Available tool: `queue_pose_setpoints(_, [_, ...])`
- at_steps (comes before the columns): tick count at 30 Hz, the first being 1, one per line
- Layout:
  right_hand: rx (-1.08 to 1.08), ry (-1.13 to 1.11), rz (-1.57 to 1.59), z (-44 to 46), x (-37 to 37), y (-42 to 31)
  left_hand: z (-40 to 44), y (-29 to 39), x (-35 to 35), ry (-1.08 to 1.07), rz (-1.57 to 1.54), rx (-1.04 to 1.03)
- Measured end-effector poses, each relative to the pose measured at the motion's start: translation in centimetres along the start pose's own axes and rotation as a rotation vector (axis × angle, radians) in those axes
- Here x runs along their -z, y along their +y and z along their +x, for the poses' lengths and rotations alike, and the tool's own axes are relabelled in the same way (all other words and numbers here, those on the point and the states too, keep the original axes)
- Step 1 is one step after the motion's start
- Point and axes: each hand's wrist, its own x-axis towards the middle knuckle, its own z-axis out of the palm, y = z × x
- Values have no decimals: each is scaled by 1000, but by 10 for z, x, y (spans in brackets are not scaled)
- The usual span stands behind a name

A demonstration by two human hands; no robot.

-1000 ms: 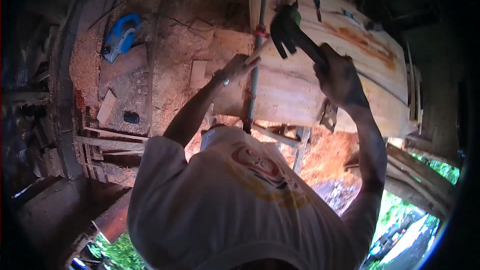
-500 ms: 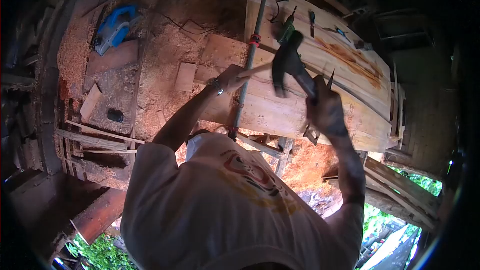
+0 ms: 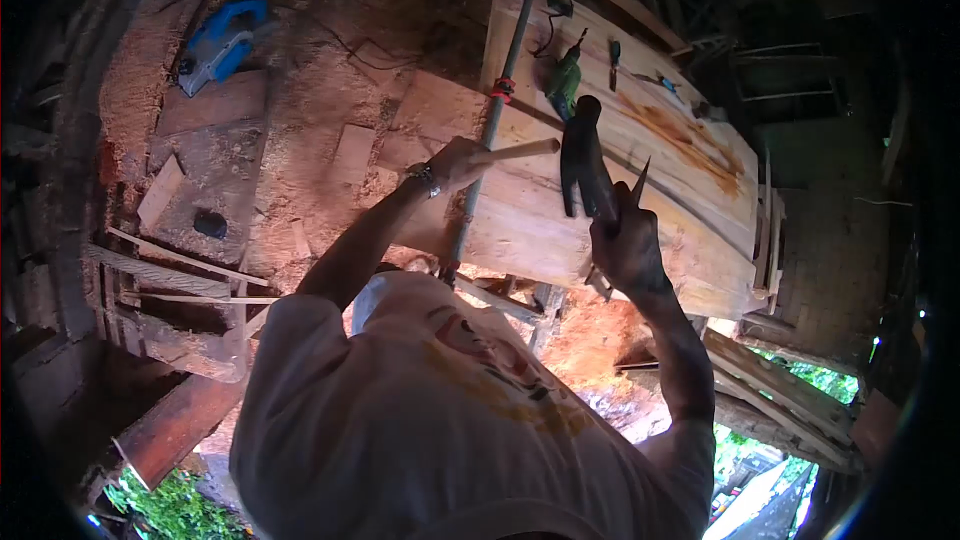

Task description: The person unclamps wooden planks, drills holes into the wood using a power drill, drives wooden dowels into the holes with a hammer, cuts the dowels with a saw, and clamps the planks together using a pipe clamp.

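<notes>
My left hand (image 3: 460,163) is closed around a short wooden stick (image 3: 525,150), which points right above the planks. In my right hand (image 3: 627,248) is a claw hammer (image 3: 583,155), its dark head up and level with the stick's tip but apart from it. A thin pointed piece (image 3: 642,180) juts up from the same right hand; its kind I cannot make out. Beneath both hands lies a wide panel of pale planks (image 3: 530,230). A long pipe clamp (image 3: 487,145) with a red fitting crosses it close to my left hand.
On the panel's far part rest a green power drill (image 3: 564,80), a screwdriver-like tool (image 3: 614,60) and a small blue-marked tool (image 3: 670,86). A blue electric planer (image 3: 220,45) sits to the left among wood shavings. Wood offcuts (image 3: 352,155) and stacked boards (image 3: 780,390) lie around.
The hammer, blurred before, now shows sharply and stands more upright, its head slightly lower. The stick's tip is now seen apart from the hammer. The whole view has shifted slightly.
</notes>
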Motion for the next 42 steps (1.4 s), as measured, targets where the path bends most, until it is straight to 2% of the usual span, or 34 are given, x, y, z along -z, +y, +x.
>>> queue_pose_setpoints(1, [-53,-26,209,0,-2,-8,-2,-3,-1,-8,-15,18])
queue_pose_setpoints(2, [-112,-11,212,0,7,-8,5,-4,3,15,33,5])
queue_pose_setpoints(4, [-100,114,209,-1,19,-12,0,-1,-4,17,112,-3])
queue_pose_setpoints(5, [-138,172,226,-2,27,-22,-3,12,-1,37,-30,85])
queue_pose_setpoints(8, [-191,273,450,-10,33,-14,-5,48,5,167,-176,-52])
queue_pose_setpoints(10, [-182,374,617,-13,33,-16,1,98,17,225,-193,-155])
queue_pose_setpoints(11, [-179,311,650,-12,38,-17,4,121,24,252,-201,-205])
queue_pose_setpoints(12, [-181,249,682,-11,43,-19,5,138,31,257,-190,-167])
queue_pose_setpoints(15, [-55,366,339,6,34,-27,11,158,31,314,-223,-114])
queue_pose_setpoints(18, [-31,-37,181,11,22,-20,13,145,23,346,-177,-216])
queue_pose_setpoints(20, [-117,-36,155,9,43,-24,12,144,18,434,-184,-305])
queue_pose_setpoints(21, [-121,67,2,3,59,-10,13,143,21,415,-141,-300])
queue_pose_setpoints(23, [-165,309,-748,-8,85,48,13,139,17,414,-153,-323])
queue_pose_setpoints(24, [-8,592,-632,-15,125,49,15,138,16,421,-141,-321])
queue_pose_setpoints(25, [76,824,-347,-19,150,47,15,138,16,426,-131,-315])
queue_pose_setpoints(26, [129,984,-51,-19,155,41,14,140,18,429,-120,-309])
queue_pose_setpoints(27, [136,1050,50,-18,146,34,11,143,22,370,-104,-244])
queue_pose_setpoints(28, [113,984,-20,-16,118,28,12,140,19,386,-113,-257])
queue_pose_setpoints(29, [96,758,-161,-13,75,20,14,137,14,402,-120,-270])
queue_pose_setpoints(30, [47,416,-134,-9,32,5,15,133,11,418,-123,-286])
queue_pose_setpoints(31, [-84,52,31,-6,2,-12,13,131,11,360,-72,-280])
queue_pose_setpoints(32, [-238,-135,206,-4,-6,-24,6,132,9,375,-62,-266])
queue_pose_setpoints(34, [-138,-52,41,3,23,-25,10,130,15,460,-16,-260])
queue_pose_setpoints(35, [-131,68,41,0,37,-18,13,125,12,383,-83,-217])
queue_pose_setpoints(38, [-47,579,133,-12,92,16,13,135,13,425,-18,-230])
queue_pose_setpoints(40, [69,883,226,-16,127,27,12,135,14,446,-91,-237])
queue_pose_setpoints(42, [112,1001,158,-13,117,25,12,134,16,456,-121,-256])
